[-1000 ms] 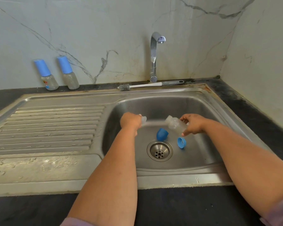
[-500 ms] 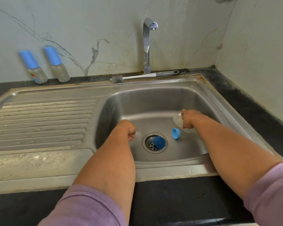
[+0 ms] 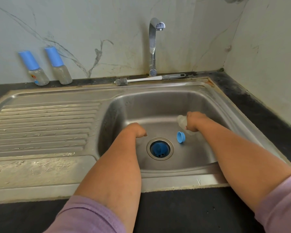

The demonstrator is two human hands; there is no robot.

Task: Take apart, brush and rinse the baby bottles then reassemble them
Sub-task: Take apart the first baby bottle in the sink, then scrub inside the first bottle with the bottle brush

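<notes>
My right hand (image 3: pixel 196 121) grips a clear bottle body (image 3: pixel 181 121) low at the right side of the sink basin (image 3: pixel 158 101). My left hand (image 3: pixel 136 130) is down near the basin floor, left of the drain, with its fingers curled. A clear teat (image 3: pixel 139 141) shows faintly under those fingers. A blue cap (image 3: pixel 159 148) sits in the drain. A blue screw ring (image 3: pixel 181 137) lies on the basin floor just right of it.
Two assembled bottles with blue caps (image 3: pixel 34 68) (image 3: pixel 58 66) stand on the dark counter at the back left. A bottle brush (image 3: pixel 141 79) lies behind the basin under the tap (image 3: pixel 154 47). A ribbed drainboard (image 3: pixel 40 125) fills the left.
Both hands have dropped from mid-basin to the floor and moved apart. The blue cap has slid into the drain.
</notes>
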